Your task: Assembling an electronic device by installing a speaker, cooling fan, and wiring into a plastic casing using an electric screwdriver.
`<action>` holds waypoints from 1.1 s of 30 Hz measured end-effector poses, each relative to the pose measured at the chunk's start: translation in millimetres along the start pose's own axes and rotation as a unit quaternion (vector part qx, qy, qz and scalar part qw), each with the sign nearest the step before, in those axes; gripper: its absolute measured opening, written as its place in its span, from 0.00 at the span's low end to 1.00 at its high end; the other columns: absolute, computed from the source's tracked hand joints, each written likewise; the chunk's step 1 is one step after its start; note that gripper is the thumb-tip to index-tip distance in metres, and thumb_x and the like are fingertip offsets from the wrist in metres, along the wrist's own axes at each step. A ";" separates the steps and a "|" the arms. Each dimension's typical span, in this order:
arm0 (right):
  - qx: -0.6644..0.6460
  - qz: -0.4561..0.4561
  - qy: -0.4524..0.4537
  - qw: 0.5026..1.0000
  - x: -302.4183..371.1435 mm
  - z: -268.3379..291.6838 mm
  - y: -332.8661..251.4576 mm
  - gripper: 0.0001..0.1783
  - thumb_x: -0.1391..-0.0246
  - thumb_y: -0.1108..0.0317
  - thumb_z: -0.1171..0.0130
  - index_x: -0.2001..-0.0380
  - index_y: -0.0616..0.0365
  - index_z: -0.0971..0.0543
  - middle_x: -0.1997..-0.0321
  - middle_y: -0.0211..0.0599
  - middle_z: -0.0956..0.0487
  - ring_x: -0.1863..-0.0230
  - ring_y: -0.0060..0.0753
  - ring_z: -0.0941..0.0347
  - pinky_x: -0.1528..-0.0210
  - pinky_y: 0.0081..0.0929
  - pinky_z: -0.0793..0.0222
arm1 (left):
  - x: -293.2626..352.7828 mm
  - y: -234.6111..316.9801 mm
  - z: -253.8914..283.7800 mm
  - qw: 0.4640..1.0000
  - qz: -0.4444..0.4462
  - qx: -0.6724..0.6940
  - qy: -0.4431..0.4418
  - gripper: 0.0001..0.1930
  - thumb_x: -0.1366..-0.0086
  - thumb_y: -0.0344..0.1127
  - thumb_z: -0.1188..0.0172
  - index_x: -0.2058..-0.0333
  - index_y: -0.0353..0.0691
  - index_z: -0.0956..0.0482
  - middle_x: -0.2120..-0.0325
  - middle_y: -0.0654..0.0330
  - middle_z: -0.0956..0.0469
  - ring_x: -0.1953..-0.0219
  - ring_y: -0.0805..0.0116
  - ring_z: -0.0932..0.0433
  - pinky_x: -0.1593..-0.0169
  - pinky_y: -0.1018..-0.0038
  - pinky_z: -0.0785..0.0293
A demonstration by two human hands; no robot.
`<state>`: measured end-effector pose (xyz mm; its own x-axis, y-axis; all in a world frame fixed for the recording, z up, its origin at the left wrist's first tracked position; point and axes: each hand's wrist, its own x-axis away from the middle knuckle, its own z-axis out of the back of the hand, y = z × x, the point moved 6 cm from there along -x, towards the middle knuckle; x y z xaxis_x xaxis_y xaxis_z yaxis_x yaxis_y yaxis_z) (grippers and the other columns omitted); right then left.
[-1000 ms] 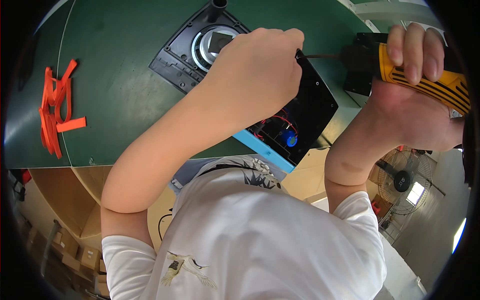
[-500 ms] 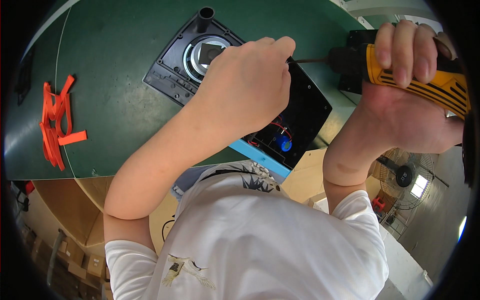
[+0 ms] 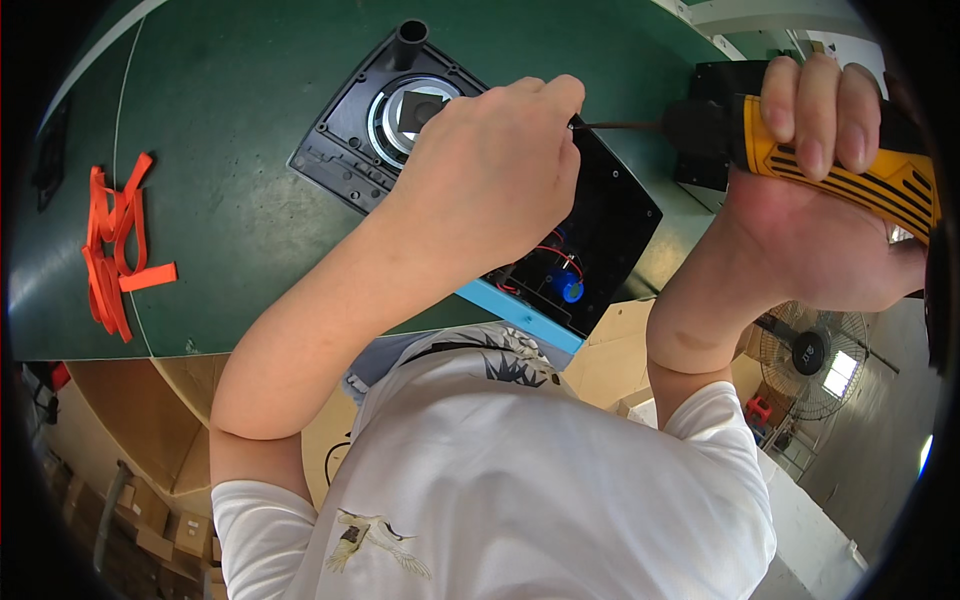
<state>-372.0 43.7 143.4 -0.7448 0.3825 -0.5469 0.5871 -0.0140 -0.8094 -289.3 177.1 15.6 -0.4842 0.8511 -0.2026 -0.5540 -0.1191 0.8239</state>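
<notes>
My right hand [image 3: 800, 190] is wrapped round a yellow and black power screwdriver [image 3: 845, 170]. Its long thin bit [image 3: 625, 126] points left, with the tip end at the fingers of my left hand [image 3: 500, 165]. Those fingers are closed in a pinch, and what they hold is hidden from this side. Beneath my left hand lies a black plastic housing [image 3: 340, 140] with a round silver-rimmed speaker [image 3: 378, 125] and an upright black tube [image 3: 410, 42]. Next to it is an open black casing [image 3: 625, 215] with a light-blue side [image 3: 525, 318], a blue cylindrical part [image 3: 569, 286] and red wires [image 3: 560, 255].
A bundle of orange strap [image 3: 125, 225] lies at the left on the green table [image 3: 230, 100]. A black box-shaped item [image 3: 705, 155] stands behind the screwdriver. Cardboard boxes [image 3: 150, 420] are below the table edge, and a caged fan [image 3: 812, 355] is at the right.
The power screwdriver and my right hand have shifted slightly right and down. My left hand keeps its pinch at almost the same spot.
</notes>
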 end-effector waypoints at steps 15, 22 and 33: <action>-0.013 -0.010 0.007 1.000 -1.7 7.0 2.4 0.40 0.44 0.31 0.66 0.54 0.54 0.21 0.73 0.32 0.34 0.75 0.28 0.39 0.66 0.31 0.42 | 0.6 -0.5 0.3 1.000 -0.002 0.005 0.001 0.06 0.35 0.27 0.44 0.60 0.34 0.26 0.72 0.46 0.21 0.69 0.42 0.22 0.65 0.54 0.27; -0.015 -0.009 -0.006 1.000 -2.2 -1.0 7.9 0.40 0.44 0.30 0.67 0.55 0.54 0.21 0.72 0.31 0.33 0.75 0.27 0.38 0.66 0.31 0.42 | 1.1 -0.9 -0.2 1.000 -0.002 0.000 -0.003 0.06 0.36 0.27 0.44 0.60 0.34 0.26 0.72 0.46 0.22 0.69 0.42 0.22 0.65 0.54 0.27; -0.015 0.000 -0.024 1.000 -3.8 -9.5 8.2 0.41 0.44 0.29 0.68 0.58 0.54 0.22 0.72 0.31 0.32 0.74 0.27 0.38 0.65 0.31 0.42 | 1.2 0.9 0.7 1.000 -0.004 -0.007 0.001 0.06 0.36 0.27 0.44 0.61 0.34 0.26 0.72 0.46 0.22 0.69 0.43 0.22 0.65 0.54 0.27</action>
<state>-361.3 50.9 140.8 -0.7589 0.3370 -0.5573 0.5960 0.0146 -0.8028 -289.9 178.3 16.4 -0.4804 0.8516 -0.2099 -0.5668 -0.1188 0.8153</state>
